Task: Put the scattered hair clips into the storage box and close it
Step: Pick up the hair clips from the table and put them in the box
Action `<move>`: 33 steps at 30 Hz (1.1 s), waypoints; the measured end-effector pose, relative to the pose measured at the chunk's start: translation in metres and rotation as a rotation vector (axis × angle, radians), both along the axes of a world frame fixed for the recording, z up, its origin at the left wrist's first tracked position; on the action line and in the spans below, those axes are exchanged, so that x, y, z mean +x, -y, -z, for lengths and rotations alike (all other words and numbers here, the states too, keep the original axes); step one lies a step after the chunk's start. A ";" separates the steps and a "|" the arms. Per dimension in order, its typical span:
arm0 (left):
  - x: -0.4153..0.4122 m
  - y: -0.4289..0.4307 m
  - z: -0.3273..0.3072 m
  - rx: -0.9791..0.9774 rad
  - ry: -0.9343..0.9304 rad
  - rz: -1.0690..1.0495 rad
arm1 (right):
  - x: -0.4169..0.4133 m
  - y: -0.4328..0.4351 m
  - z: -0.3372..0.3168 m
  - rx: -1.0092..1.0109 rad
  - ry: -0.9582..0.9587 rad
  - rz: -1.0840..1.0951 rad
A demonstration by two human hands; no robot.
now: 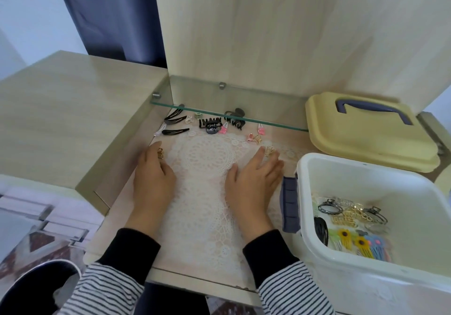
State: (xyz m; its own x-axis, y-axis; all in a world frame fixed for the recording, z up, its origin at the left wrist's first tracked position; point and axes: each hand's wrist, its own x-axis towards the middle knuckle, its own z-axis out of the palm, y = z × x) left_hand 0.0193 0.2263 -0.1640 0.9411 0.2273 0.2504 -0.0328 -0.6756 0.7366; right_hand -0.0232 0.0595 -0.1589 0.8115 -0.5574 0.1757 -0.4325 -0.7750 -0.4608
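Observation:
Several hair clips lie along the back of the desk under a glass shelf: black snap clips (175,120), black claw clips (210,122), pink clips (224,129) and a small gold one (258,139). My left hand (153,178) rests on the lace mat, its curled fingers pinching a small gold clip (160,153). My right hand (253,178) lies flat on the mat, straight fingertips touching another gold clip (268,150). The white storage box (302,168) stands open at the right with several clips inside. Its yellow lid (361,139) lies behind it.
A white lace mat (202,168) covers the desk's middle. The glass shelf (229,117) overhangs the scattered clips at low height. A wooden panel rises behind, and a raised desk surface (73,109) sits to the left. The box's blue latch (290,205) faces my right hand.

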 end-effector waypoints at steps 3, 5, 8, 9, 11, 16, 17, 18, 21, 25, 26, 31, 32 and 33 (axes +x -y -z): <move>0.000 -0.002 0.001 -0.030 0.029 -0.012 | 0.002 -0.002 0.002 -0.051 0.024 -0.032; -0.001 -0.002 0.001 -0.028 0.044 -0.014 | 0.003 -0.004 0.004 -0.092 0.083 -0.045; -0.002 -0.001 0.000 -0.030 0.057 -0.024 | 0.002 -0.003 0.005 -0.095 0.102 -0.059; -0.002 -0.001 -0.001 -0.034 0.065 -0.028 | 0.002 -0.003 0.005 -0.084 0.109 -0.056; -0.002 -0.002 0.000 -0.046 0.075 -0.030 | 0.003 -0.002 0.005 -0.065 0.136 -0.030; -0.003 -0.004 -0.001 -0.064 0.129 -0.045 | 0.003 -0.004 0.007 -0.120 0.210 -0.053; -0.003 -0.004 -0.001 -0.073 0.143 -0.050 | 0.003 -0.004 0.006 -0.121 0.223 -0.066; -0.003 -0.004 -0.002 -0.085 0.154 -0.053 | 0.002 -0.004 0.005 -0.113 0.233 -0.075; -0.005 -0.004 -0.004 -0.121 0.176 -0.050 | 0.003 -0.004 0.004 -0.097 0.261 -0.090; -0.007 -0.002 -0.006 -0.116 0.215 -0.028 | 0.000 -0.004 0.002 -0.117 0.209 -0.130; -0.007 -0.002 -0.007 -0.125 0.219 -0.024 | -0.002 -0.003 0.001 -0.145 0.183 -0.133; -0.008 0.000 -0.010 -0.159 0.197 0.017 | -0.020 -0.010 -0.017 -0.156 0.024 -0.226; -0.010 0.000 -0.011 -0.148 0.199 0.030 | -0.026 -0.017 -0.022 -0.180 0.030 -0.239; -0.011 0.001 -0.012 -0.130 0.203 0.043 | -0.032 -0.025 -0.027 -0.192 0.053 -0.263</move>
